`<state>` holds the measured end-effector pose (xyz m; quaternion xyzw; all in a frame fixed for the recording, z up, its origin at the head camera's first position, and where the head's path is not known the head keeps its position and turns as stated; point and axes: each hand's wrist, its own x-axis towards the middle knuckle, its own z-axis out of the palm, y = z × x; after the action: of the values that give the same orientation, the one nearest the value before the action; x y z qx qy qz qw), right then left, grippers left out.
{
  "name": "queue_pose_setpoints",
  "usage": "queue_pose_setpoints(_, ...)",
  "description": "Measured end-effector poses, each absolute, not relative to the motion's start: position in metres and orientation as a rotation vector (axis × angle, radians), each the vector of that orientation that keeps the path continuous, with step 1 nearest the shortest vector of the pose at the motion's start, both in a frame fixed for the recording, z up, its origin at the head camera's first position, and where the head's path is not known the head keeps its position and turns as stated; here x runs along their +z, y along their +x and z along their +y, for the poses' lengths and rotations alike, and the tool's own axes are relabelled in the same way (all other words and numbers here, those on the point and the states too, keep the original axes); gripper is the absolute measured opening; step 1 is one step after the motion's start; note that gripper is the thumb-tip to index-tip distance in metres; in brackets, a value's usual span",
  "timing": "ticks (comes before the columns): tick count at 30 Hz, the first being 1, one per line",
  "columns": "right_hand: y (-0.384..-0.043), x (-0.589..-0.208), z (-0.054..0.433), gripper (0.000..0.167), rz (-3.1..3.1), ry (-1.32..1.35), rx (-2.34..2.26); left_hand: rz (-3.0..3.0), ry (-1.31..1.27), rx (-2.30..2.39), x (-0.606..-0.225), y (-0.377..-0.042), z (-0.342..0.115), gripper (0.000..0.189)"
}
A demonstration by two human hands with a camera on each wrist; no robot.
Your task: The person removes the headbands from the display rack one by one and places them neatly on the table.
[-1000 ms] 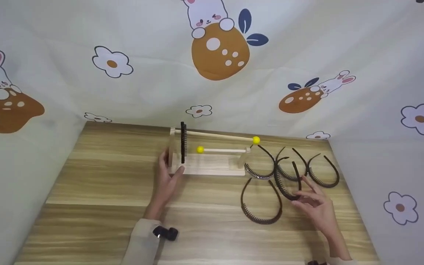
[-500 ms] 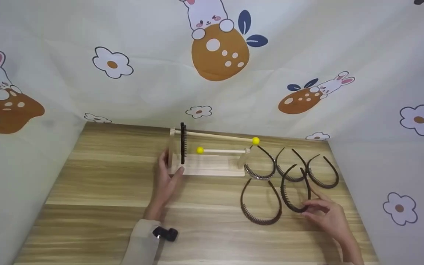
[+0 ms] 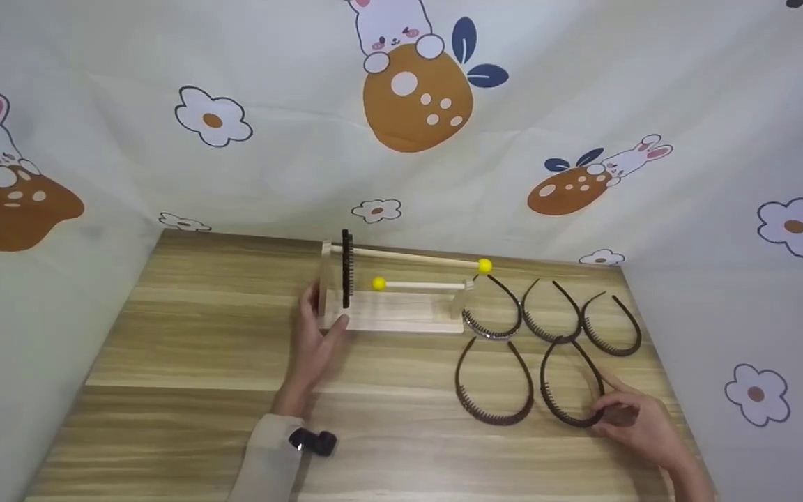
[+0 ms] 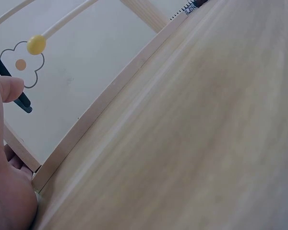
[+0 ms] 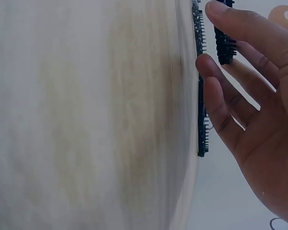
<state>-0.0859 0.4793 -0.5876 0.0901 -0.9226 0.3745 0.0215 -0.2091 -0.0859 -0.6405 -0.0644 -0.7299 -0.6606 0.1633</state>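
A wooden stand (image 3: 401,322) with two yellow-tipped rods stands toward the back of the table. My left hand (image 3: 313,352) grips its left end, the thumb at the base's front edge and the other fingers behind the upright. One dark toothed headband (image 3: 346,272) hangs on the longer rod near that upright. My right hand (image 3: 642,427) pinches another dark toothed headband (image 3: 563,417) by its lower right curve. In the right wrist view the held headband (image 5: 225,45) sits between thumb and fingers, apart from the tabletop.
Right of the stand lie a sparkly headband (image 3: 492,335) and two plain headbands, a middle one (image 3: 578,310) and a far-right one (image 3: 637,328). A brown headband (image 3: 495,420) lies in front of them. Behind rises a printed cloth wall (image 3: 269,174).
My right hand has carried its headband toward the table's front and rightward, turning it from edge-on to a wider loop. The left hand and stand keep their place.
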Motion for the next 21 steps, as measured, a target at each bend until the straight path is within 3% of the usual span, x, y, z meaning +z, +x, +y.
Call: queue_pose_setpoints(21,-0.089,-0.586,0.491,0.043,-3.076,0.301,1.158,-2.101,-0.174,-1.869,-0.64,-0.208,-0.086,0.081)
